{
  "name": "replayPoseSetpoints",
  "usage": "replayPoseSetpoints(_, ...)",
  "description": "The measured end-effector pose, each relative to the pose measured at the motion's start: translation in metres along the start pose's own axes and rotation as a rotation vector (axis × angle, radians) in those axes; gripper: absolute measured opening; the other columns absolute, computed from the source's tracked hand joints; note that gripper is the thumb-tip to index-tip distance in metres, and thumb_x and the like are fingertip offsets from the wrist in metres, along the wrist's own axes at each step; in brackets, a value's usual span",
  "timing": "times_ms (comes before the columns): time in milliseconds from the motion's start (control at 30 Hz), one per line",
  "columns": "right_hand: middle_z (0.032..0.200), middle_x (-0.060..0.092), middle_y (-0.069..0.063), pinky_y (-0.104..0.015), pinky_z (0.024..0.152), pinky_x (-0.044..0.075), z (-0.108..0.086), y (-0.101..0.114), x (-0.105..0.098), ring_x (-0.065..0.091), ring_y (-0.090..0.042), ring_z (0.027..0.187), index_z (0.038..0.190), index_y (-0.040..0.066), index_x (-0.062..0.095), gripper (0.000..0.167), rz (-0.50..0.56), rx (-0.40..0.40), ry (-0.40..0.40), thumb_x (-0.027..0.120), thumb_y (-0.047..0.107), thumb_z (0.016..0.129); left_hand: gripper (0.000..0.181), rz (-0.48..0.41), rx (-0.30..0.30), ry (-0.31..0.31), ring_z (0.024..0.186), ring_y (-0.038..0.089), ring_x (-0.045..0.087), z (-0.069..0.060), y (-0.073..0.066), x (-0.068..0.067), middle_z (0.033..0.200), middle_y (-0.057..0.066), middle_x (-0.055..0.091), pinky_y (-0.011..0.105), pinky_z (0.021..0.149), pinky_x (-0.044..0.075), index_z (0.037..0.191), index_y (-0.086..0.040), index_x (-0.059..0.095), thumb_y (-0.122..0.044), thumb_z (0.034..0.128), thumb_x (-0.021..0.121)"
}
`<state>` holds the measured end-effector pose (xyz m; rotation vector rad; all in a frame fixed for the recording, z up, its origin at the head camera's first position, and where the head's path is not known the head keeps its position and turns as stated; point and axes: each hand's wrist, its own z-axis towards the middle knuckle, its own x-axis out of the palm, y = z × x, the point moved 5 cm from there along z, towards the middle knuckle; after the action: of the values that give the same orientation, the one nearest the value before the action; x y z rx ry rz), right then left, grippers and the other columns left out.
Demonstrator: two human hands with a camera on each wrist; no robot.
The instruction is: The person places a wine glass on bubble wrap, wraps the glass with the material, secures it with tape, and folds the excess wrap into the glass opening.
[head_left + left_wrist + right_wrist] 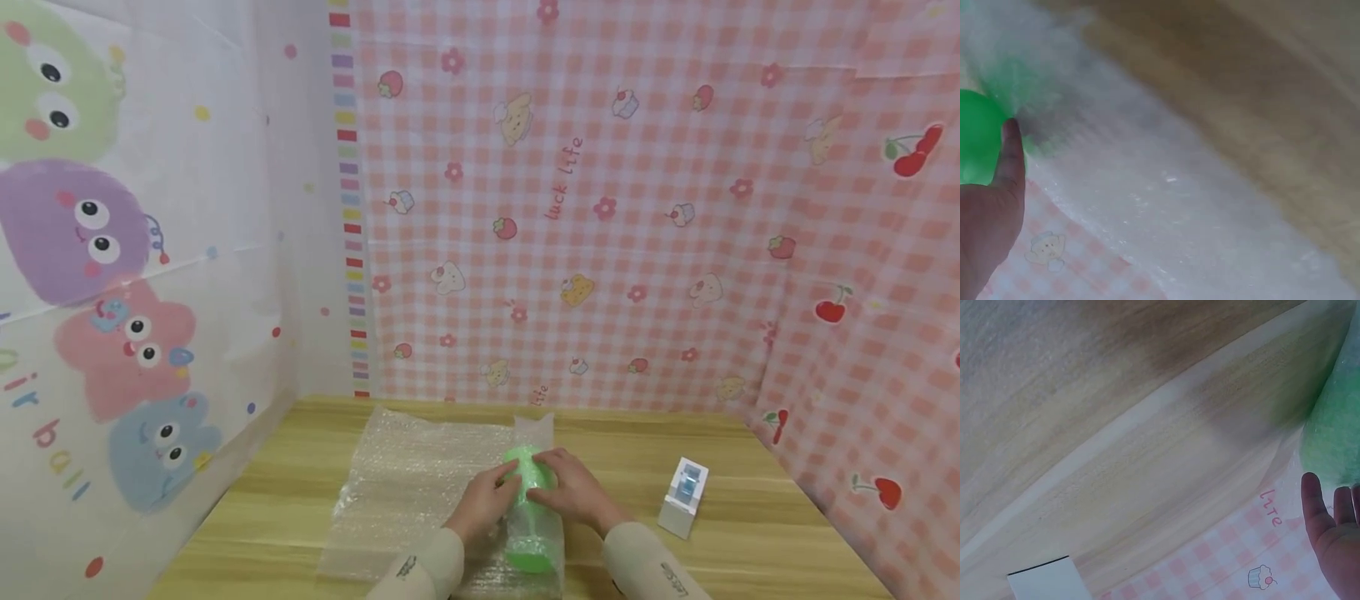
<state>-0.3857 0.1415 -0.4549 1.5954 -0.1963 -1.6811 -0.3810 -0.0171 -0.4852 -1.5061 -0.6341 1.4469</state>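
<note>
A green cylinder [531, 553] lies lengthwise, its near end towards me, with clear bubble wrap [420, 487] over it. The wrap's flat part spreads left across the table. My left hand [486, 502] holds the cylinder's left side, and its thumb lies against the green surface in the left wrist view. From the right, my right hand [576, 492] grips the wrapped cylinder, fingers over the top and thumb nearer me. In the right wrist view, those fingers [1319, 506] are beside the wrapped green side. What kind of object the cylinder is cannot be told.
A small white tape dispenser [682, 500] with a bluish roll stands right of my right hand on the wood-grain table [630, 442]. A pink checked cloth [570, 250] hangs behind the table, and a white cartoon-printed sheet [247, 250] hangs at the left.
</note>
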Motion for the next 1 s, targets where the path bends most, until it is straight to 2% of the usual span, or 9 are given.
replayPoseSetpoints(100,0.134,0.053,-0.016,-0.061,0.103,0.04,0.001,-0.001,0.0,0.048,-0.041,0.125,0.132,0.002,0.057,0.059,0.0,0.009,-0.004,0.078,0.032,0.086,0.049,-0.025,-0.033,-0.009,0.116,0.035,0.06,0.003,0.0,-0.002,0.133,0.017,0.06,0.05,0.091,0.053,0.139,-0.01,0.057,-0.038,0.0996,0.06)
replayPoseSetpoints(233,0.136,0.052,-0.017,-0.061,0.105,0.038,0.001,-0.001,0.001,0.046,-0.041,0.127,0.133,0.003,0.056,0.06,0.004,0.009,-0.006,0.078,0.032,0.086,0.046,-0.04,-0.057,-0.032,0.111,0.034,0.062,0.003,0.0,-0.006,0.126,0.017,0.063,0.047,0.085,0.056,0.136,-0.009,0.059,-0.03,0.096,0.067)
replayPoseSetpoints(433,0.137,0.051,-0.019,-0.064,0.104,0.036,-0.002,0.004,0.002,0.046,-0.045,0.127,0.135,0.001,0.056,0.054,0.011,-0.029,-0.011,0.074,0.023,0.089,0.044,-0.062,-0.046,-0.037,0.113,0.036,0.06,-0.001,0.001,-0.007,0.129,0.019,0.061,0.048,0.085,0.055,0.137,-0.009,0.058,-0.026,0.0973,0.065)
replayPoseSetpoints(533,0.138,0.052,-0.019,-0.063,0.106,0.035,-0.001,0.006,0.003,0.045,-0.044,0.129,0.136,0.001,0.055,0.055,0.012,-0.032,-0.008,0.075,0.021,0.089,0.044,-0.047,-0.033,-0.051,0.108,0.033,0.062,-0.001,0.004,-0.009,0.122,0.018,0.064,0.048,0.086,0.055,0.136,-0.006,0.057,-0.026,0.0977,0.064)
replayPoseSetpoints(633,0.137,0.052,-0.02,-0.062,0.107,0.034,0.002,0.008,0.005,0.045,-0.044,0.129,0.134,0.0,0.055,0.054,0.005,-0.049,-0.01,0.075,0.02,0.088,0.044,-0.023,-0.021,-0.087,0.104,0.034,0.061,0.0,0.007,-0.011,0.117,0.019,0.061,0.05,0.086,0.053,0.134,-0.002,0.057,-0.024,0.097,0.065)
replayPoseSetpoints(767,0.136,0.052,-0.022,-0.062,0.106,0.035,0.004,0.011,0.007,0.046,-0.045,0.128,0.132,-0.002,0.057,0.052,-0.005,-0.071,-0.017,0.076,0.017,0.087,0.05,-0.002,-0.013,-0.175,0.114,0.04,0.052,0.001,0.01,-0.014,0.123,0.022,0.048,0.055,0.095,0.047,0.135,0.0,0.052,-0.018,0.0918,0.071)
replayPoseSetpoints(867,0.135,0.052,-0.024,-0.063,0.105,0.036,0.004,0.013,0.009,0.046,-0.046,0.126,0.131,-0.003,0.057,0.053,-0.017,-0.092,-0.025,0.077,0.016,0.086,0.047,0.064,0.08,-0.225,0.118,0.04,0.048,0.002,0.005,-0.015,0.123,0.021,0.048,0.055,0.101,0.043,0.128,0.002,0.055,-0.011,0.0872,0.074)
replayPoseSetpoints(933,0.134,0.053,-0.025,-0.062,0.105,0.036,0.005,0.015,0.009,0.047,-0.047,0.125,0.13,-0.005,0.057,0.053,-0.028,-0.109,-0.03,0.077,0.016,0.085,0.036,0.129,0.171,-0.221,0.113,0.038,0.05,0.002,-0.001,-0.014,0.117,0.019,0.053,0.052,0.097,0.046,0.12,0.002,0.06,-0.006,0.0869,0.073)
replayPoseSetpoints(1000,0.133,0.053,-0.025,-0.062,0.105,0.036,0.005,0.015,0.008,0.047,-0.046,0.125,0.13,-0.005,0.057,0.053,-0.033,-0.11,-0.034,0.077,0.015,0.085,0.026,0.192,0.23,-0.202,0.108,0.034,0.054,0.001,-0.007,-0.013,0.112,0.013,0.058,0.048,0.093,0.049,0.113,0.0,0.065,-0.005,0.0884,0.07)
